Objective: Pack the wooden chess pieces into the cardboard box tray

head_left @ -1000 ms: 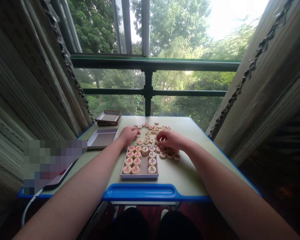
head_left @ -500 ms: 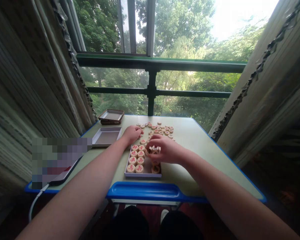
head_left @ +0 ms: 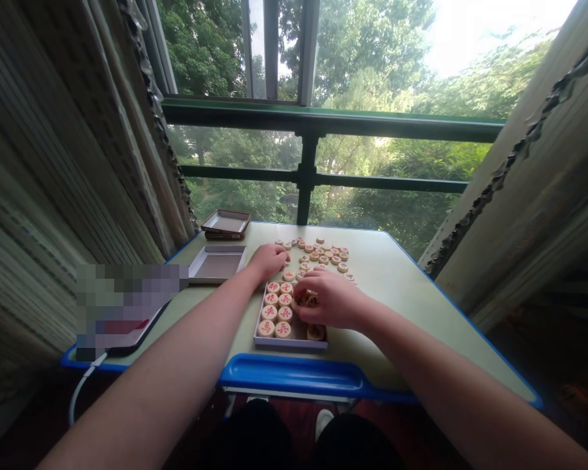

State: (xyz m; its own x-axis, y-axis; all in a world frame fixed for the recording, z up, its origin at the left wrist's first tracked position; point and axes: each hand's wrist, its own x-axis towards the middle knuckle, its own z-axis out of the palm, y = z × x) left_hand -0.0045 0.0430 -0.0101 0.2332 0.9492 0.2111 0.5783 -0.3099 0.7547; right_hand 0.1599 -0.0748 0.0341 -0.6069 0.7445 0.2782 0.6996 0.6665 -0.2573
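A shallow white box point(head_left: 290, 342) lies near the table's front edge, with round wooden Chinese chess pieces in it. Two columns of red-lettered pieces point(head_left: 284, 313) fill its left side. Over the right half, my right hand point(head_left: 330, 299) pinches a dark-lettered Chinese chess piece point(head_left: 300, 300) between thumb and fingers. It partly hides the pieces beneath, though one dark-lettered piece point(head_left: 315, 332) shows at the near right corner. Beyond the box's far left corner, my left hand point(head_left: 269, 261) rests with curled fingers beside loose pieces; what they hold, if anything, is hidden.
Several loose pieces point(head_left: 323, 254) are scattered beyond the box. At left lie a shallow box tray point(head_left: 218, 264) and stacked brown-edged trays point(head_left: 226, 224). A blurred device with a white cable point(head_left: 81, 385) sits at the left edge. A blue trough point(head_left: 294, 373) runs along the front.
The view has shifted, so everything sits a little farther right. My right hand has moved slightly nearer to me over the box, still gripping the chess piece. My left hand stays about where it was.
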